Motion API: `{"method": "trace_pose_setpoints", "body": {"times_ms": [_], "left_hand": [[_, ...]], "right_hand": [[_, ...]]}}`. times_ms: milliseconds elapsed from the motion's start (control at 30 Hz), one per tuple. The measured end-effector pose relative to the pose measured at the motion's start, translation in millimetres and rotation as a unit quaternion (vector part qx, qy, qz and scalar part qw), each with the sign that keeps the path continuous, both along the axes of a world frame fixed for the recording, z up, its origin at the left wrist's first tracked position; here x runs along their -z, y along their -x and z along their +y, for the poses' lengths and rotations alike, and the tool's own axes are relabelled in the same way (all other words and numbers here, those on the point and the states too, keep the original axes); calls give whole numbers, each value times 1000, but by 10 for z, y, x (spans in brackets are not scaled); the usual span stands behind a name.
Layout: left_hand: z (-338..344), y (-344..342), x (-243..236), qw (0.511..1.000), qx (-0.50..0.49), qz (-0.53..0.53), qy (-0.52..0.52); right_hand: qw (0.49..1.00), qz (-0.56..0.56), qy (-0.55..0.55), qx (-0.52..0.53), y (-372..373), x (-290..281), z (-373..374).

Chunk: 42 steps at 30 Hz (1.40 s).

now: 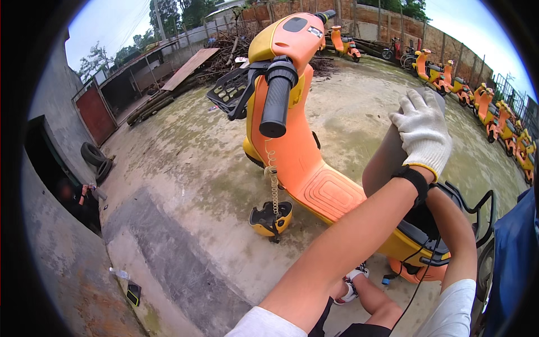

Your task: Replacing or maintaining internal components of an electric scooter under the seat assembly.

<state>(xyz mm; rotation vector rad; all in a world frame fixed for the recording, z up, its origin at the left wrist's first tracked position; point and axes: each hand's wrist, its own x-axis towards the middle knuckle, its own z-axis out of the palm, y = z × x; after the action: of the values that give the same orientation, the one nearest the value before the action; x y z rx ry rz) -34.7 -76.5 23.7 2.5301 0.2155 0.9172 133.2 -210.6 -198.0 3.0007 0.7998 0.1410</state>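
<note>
My left hand [421, 126], in a white knit glove with a black band at the wrist, grips the raised grey seat [379, 168] of an orange and yellow scooter [314, 185]. My right forearm [452, 224] reaches into the open black compartment [421, 222] beneath the seat; that hand is hidden behind my left arm and the seat. Thin black cables [429, 264] hang out over the compartment's edge. A yellow helmet [261, 224] dangles from the scooter on a coiled cord [274, 185].
A person [76, 202] crouches in a doorway at left beside stacked tyres [95, 157]. A bottle [119, 273] and phone-like object [133, 292] lie by the wall. Parked scooters [485, 106] line the right wall. A woodpile [230, 50] lies behind. Blue sheeting [516, 253] is at far right.
</note>
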Motion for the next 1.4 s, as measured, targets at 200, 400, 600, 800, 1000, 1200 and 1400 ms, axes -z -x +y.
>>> {"method": "trace_pose_setpoints", "body": {"times_ms": [200,400,600,800,1000,1200,1400], "left_hand": [[-130,-25,-20,999,24,2,-23],[-69,-49,11,1000,-9,-15,-1],[79,-57,22,1000,-14,-21,12],[233,-40,20,999,-28,-19,35],[291,-18,37,997,-44,-1,56],[307,33,7,997,-52,40,32],[312,-17,8,996,-53,30,60]], "right_hand": [[999,-6,-44,-19,106,32,7],[988,-29,-138,-65,119,45,207],[978,-130,-73,-146,268,-130,285],[994,11,104,6,552,-491,475],[993,-91,53,-56,421,-275,358],[995,-28,-58,-75,-296,255,-53],[997,-59,-3,-44,-515,343,-81]]}}
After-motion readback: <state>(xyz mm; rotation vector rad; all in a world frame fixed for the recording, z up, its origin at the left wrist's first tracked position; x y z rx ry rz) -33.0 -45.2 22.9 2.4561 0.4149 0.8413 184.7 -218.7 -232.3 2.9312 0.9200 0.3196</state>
